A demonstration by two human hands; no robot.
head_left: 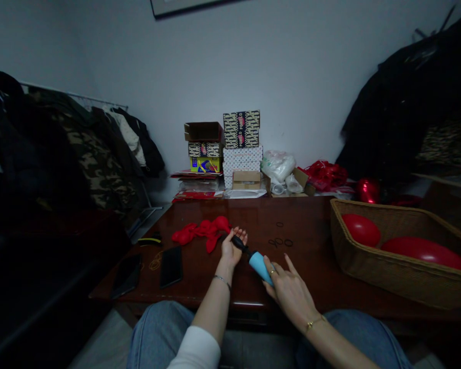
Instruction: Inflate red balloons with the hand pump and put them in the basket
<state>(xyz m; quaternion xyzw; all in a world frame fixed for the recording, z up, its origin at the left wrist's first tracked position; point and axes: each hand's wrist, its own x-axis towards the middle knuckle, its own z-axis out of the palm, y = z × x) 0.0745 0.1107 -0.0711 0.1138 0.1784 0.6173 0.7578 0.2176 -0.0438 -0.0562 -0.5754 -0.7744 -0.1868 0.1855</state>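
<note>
A balloon pump (259, 266) with a light blue barrel and a black end is held at a slant above the near edge of the table. Palm up, my left hand (233, 248) holds the black end, its fingers loosely curled. My right hand (291, 289) grips the blue barrel from above, with one finger raised off it. Limp red balloons (203, 230) lie in a heap just beyond and left of my left hand. Whether one is attached to the pump cannot be seen.
At the right stands a wicker basket (392, 274) with inflated red balloons (422, 251). Small black rings (278, 243) lie mid-table. Two dark phones (171, 266) and a yellow-black tool (150, 240) are at left. Stacked boxes (242, 164) line the wall.
</note>
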